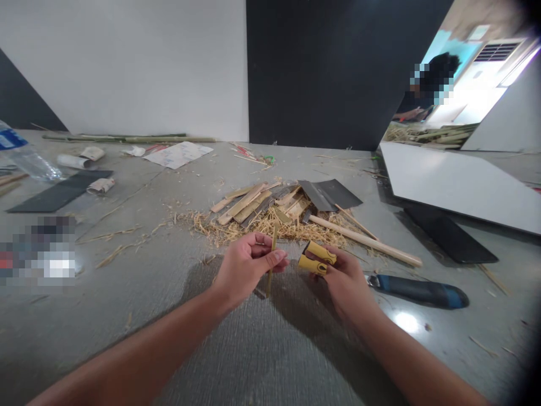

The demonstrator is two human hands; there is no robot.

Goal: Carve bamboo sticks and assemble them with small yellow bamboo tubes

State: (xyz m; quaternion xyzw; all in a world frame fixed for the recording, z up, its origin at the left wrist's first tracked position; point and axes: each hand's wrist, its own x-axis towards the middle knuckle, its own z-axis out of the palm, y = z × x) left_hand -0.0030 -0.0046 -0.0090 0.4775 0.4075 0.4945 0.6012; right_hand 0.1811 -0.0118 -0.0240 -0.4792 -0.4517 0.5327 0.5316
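My left hand (249, 265) is closed in a pinch on a thin bamboo stick (271, 265) that stands nearly upright between thumb and fingers. Right beside it, my right hand (344, 276) grips a tool with two yellow handles (316, 258), its working end hidden behind the fingers. Both hands hover low over the grey floor, just in front of a heap of bamboo strips and shavings (270, 214).
A dark blue-handled knife (420, 290) lies on the floor to the right, a long bamboo rod (367, 241) behind it. A white slanted panel (456, 180) stands at right, black sheets (59, 192), paper rolls and a plastic bottle (25, 158) at left. Another person sits at the far right.
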